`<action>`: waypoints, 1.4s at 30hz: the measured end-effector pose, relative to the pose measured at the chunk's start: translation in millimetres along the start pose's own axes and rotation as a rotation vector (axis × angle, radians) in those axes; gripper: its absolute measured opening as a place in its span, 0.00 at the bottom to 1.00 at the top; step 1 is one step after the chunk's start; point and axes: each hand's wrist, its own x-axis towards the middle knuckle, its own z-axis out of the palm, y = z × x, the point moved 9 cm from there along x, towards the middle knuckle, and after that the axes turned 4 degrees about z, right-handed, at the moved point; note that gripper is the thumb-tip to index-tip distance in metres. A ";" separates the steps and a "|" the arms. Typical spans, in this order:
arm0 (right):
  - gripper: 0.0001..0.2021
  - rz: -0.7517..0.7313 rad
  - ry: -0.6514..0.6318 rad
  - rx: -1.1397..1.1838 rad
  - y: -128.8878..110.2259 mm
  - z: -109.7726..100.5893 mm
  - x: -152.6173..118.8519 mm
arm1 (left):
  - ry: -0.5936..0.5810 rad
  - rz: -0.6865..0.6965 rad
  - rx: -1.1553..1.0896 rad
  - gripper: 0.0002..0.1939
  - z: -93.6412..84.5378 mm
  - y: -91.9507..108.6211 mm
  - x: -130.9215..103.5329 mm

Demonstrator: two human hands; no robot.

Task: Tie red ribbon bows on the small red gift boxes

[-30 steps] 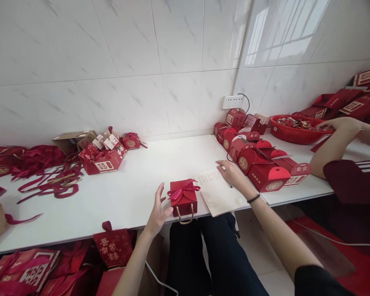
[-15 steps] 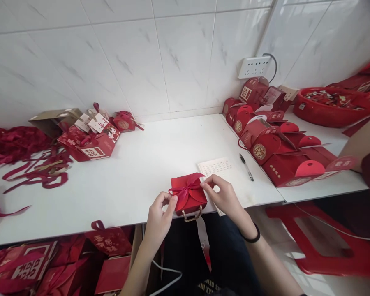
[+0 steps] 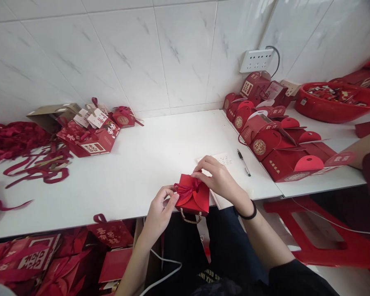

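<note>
A small red gift box (image 3: 200,202) with rounded closing flaps sits at the table's front edge, its twisted gold rope handle (image 3: 191,218) hanging over the side toward me. On its top lies a dark pink ribbon (image 3: 186,189) tied in a bow. My left hand (image 3: 163,207) pinches the left loop of the bow between thumb and forefinger. From above, my right hand (image 3: 214,176) pinches the ribbon on the right side, its fingertips close to the knot. Behind the box, a sheet of paper with handwriting (image 3: 223,159) is partly covered by my right hand.
A pen (image 3: 243,162) lies right of the paper. Open red boxes (image 3: 276,162) line the table's right side, near a red basin (image 3: 333,113) of small packets. Loose ribbons (image 3: 46,166) and a decorated box (image 3: 92,142) are at left. Finished-looking boxes (image 3: 64,267) fill a space below.
My right hand has moved left and inward over the bow, drawing the ribbon end with it. The box has turned slightly and shifted right. The whole view has tilted a little.
</note>
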 end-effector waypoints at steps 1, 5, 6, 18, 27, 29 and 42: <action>0.07 0.072 -0.016 0.034 9.1 3.7 -0.1 | -0.006 -0.012 -0.015 0.14 1.0 -0.8 -0.2; 0.08 0.317 -0.045 0.104 42.3 17.6 -11.4 | -0.023 -0.033 -0.041 0.15 2.3 -2.6 -3.2; 0.08 0.351 -0.037 0.114 46.9 19.2 -15.1 | -0.034 -0.036 -0.052 0.15 2.7 -3.4 -4.4; 0.06 0.451 -0.067 0.219 49.3 22.9 -26.0 | -0.056 -0.150 -0.631 0.15 10.1 -18.0 -14.2; 0.16 0.443 0.021 0.004 51.9 17.3 -29.3 | -0.093 -0.214 -0.662 0.14 -2.8 -34.8 -22.7; 0.16 0.427 0.028 -0.025 49.9 17.4 -29.1 | -0.106 -0.217 -0.552 0.14 -12.0 -39.9 -24.9; 0.24 0.669 0.462 0.068 99.2 -76.1 -63.4 | 0.661 -0.182 -0.831 0.10 -134.7 -39.4 -35.7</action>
